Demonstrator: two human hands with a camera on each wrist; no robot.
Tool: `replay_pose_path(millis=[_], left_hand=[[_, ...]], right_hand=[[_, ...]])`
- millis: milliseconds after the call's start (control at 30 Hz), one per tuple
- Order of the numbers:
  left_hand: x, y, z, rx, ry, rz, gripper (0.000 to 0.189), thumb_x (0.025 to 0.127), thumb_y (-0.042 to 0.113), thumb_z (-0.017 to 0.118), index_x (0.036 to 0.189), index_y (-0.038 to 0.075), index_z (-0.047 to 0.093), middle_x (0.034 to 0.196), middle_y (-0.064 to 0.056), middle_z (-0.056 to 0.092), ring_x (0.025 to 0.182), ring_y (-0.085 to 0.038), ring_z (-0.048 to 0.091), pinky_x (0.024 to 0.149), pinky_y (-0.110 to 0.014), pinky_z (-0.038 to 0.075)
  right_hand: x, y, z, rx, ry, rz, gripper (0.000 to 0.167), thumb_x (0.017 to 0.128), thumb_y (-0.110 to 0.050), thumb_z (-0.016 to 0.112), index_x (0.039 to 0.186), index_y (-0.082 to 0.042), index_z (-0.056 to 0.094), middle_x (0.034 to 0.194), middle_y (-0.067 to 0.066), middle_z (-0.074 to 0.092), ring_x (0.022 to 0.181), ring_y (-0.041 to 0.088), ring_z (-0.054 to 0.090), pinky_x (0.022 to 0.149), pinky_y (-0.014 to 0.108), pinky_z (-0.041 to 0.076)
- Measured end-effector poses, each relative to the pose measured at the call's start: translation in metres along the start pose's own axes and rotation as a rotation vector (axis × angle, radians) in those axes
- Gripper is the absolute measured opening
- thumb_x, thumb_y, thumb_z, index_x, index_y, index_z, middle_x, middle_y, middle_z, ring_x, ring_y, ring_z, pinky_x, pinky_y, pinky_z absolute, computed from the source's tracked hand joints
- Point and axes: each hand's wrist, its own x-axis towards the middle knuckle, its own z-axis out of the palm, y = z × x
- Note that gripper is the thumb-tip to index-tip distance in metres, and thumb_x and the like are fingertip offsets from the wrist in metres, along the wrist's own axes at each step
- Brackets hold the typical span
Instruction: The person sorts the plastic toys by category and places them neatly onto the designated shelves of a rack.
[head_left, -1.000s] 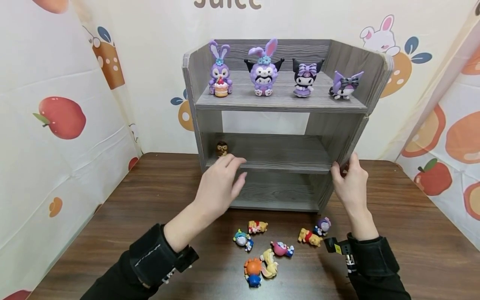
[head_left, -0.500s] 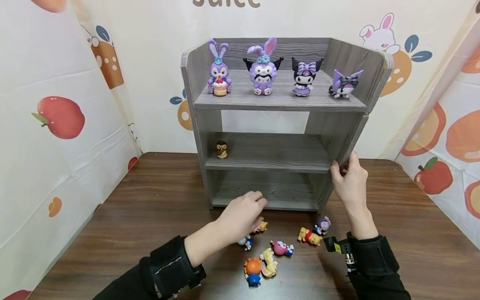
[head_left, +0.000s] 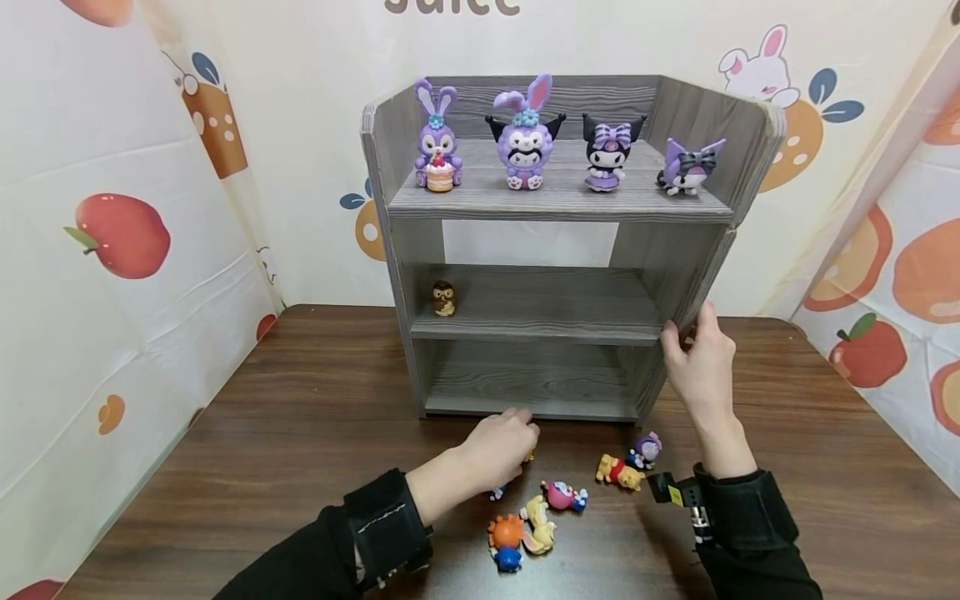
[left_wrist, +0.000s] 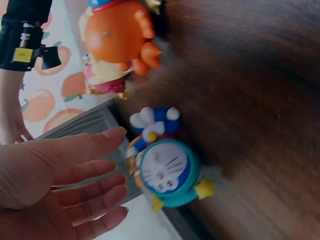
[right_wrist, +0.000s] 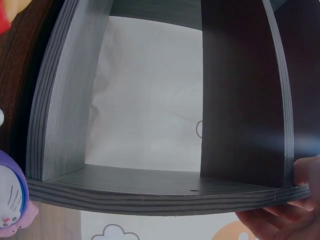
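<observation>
My left hand (head_left: 497,447) is low over the figurines in front of the grey wooden shelf (head_left: 540,329). In the left wrist view its fingers are spread apart from the thumb, beside a teal-hooded cat figurine (left_wrist: 165,167) with yellow stars. Part of a yellow bear figurine (head_left: 529,456) shows past the fingers in the head view; the hand covers the rest. My right hand (head_left: 703,362) grips the shelf's right side panel at the middle board, thumb inside and fingers outside. A brown owl figurine (head_left: 444,298) stands at the left of the middle board.
Purple figurines, including a bunny with a cake (head_left: 438,158), stand along the top board. On the brown table (head_left: 315,400) lie a pink figurine (head_left: 559,496), an orange one (head_left: 506,531), a pale yellow one (head_left: 537,527), a red-shirted bear (head_left: 619,473) and a purple-hooded one (head_left: 646,451).
My left hand has come away from beside the owl, down and right to the table figurines. My right hand keeps its grip on the side panel.
</observation>
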Motion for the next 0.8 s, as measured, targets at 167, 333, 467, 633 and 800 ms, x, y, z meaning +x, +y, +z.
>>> replay_pose_path(millis=[167, 333, 467, 633, 800], left_hand=[[0.006, 0.003, 0.009, 0.05, -0.015, -0.019, 0.02, 0.069, 0.023, 0.076, 0.082, 0.013, 0.063, 0.084, -0.001, 0.054, 0.076, -0.015, 0.052, 0.061, -0.025, 0.045], [0.01, 0.007, 0.015, 0.078, -0.022, -0.04, 0.009, 0.074, 0.015, 0.071, 0.079, 0.014, 0.064, 0.082, -0.001, 0.054, 0.074, -0.016, 0.052, 0.058, -0.026, 0.045], [0.011, 0.009, 0.016, 0.067, -0.039, -0.07, 0.008, 0.075, 0.008, 0.068, 0.076, 0.015, 0.066, 0.081, -0.002, 0.054, 0.073, -0.016, 0.052, 0.056, -0.026, 0.046], [0.011, 0.008, 0.017, 0.009, -0.036, -0.094, 0.007, 0.077, 0.008, 0.067, 0.075, 0.015, 0.066, 0.078, -0.002, 0.054, 0.073, -0.016, 0.053, 0.057, -0.027, 0.047], [0.011, 0.0, 0.021, -0.098, 0.015, -0.103, 0.013, 0.078, 0.006, 0.064, 0.067, 0.013, 0.062, 0.071, 0.0, 0.054, 0.069, -0.014, 0.056, 0.056, -0.025, 0.046]], right_hand=[[0.0, 0.0, 0.0, -0.004, 0.001, -0.002, 0.025, 0.083, 0.002, 0.047, 0.107, 0.009, 0.046, 0.083, 0.026, 0.058, 0.077, 0.036, 0.059, 0.057, -0.001, 0.03], [0.0, 0.0, 0.0, -0.007, 0.0, 0.001, 0.026, 0.083, 0.002, 0.047, 0.108, 0.009, 0.046, 0.083, 0.026, 0.058, 0.077, 0.036, 0.059, 0.057, -0.001, 0.03], [0.0, 0.001, 0.0, -0.006, -0.001, 0.003, 0.025, 0.083, 0.002, 0.047, 0.107, 0.009, 0.046, 0.084, 0.027, 0.058, 0.077, 0.037, 0.059, 0.057, -0.001, 0.03], [0.0, 0.0, 0.0, -0.006, -0.001, 0.005, 0.025, 0.083, 0.002, 0.047, 0.107, 0.009, 0.046, 0.084, 0.027, 0.058, 0.077, 0.037, 0.059, 0.057, -0.001, 0.03], [0.0, 0.0, 0.0, -0.006, -0.002, 0.005, 0.026, 0.083, 0.002, 0.047, 0.108, 0.009, 0.046, 0.085, 0.027, 0.058, 0.078, 0.037, 0.059, 0.057, -0.001, 0.03]])
